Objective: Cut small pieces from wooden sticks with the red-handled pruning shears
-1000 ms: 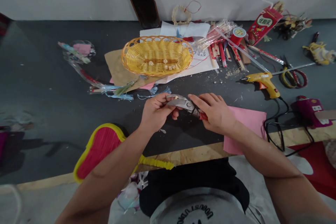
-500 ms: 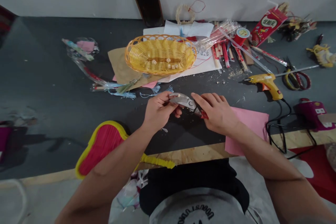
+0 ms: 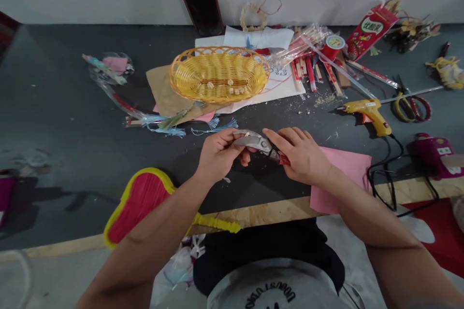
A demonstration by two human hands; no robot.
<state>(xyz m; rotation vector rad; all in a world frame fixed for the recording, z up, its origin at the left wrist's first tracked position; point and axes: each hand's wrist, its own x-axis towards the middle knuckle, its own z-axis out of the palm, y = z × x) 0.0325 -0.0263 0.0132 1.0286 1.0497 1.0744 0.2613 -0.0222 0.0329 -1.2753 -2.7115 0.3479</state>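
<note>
My right hand (image 3: pixel 302 153) is wrapped round the red handles of a pair of pruning shears (image 3: pixel 261 144), over the dark table. The curved metal blades point left and stand a little apart. My left hand (image 3: pixel 218 152) is closed at the blade end, thumb and fingers pinched together. A small pale piece (image 3: pixel 247 134) shows between the blades at its fingertips; the rest of it is hidden. Beyond my hands, an oval yellow wicker basket (image 3: pixel 219 77) holds several small pale pieces like it.
A yellow glue gun (image 3: pixel 368 115) with a black cord and scissors (image 3: pixel 411 106) lie right. Pink paper (image 3: pixel 340 178) is under my right forearm. A red and yellow fan-shaped piece (image 3: pixel 141 205) lies by my left forearm. Wrapped sticks, a thread spool (image 3: pixel 332 48) and a drink carton (image 3: pixel 371 31) stand behind.
The shears' blades and the pale piece have shifted very slightly. Both hands keep their grip and place; the camera view has moved a little.
</note>
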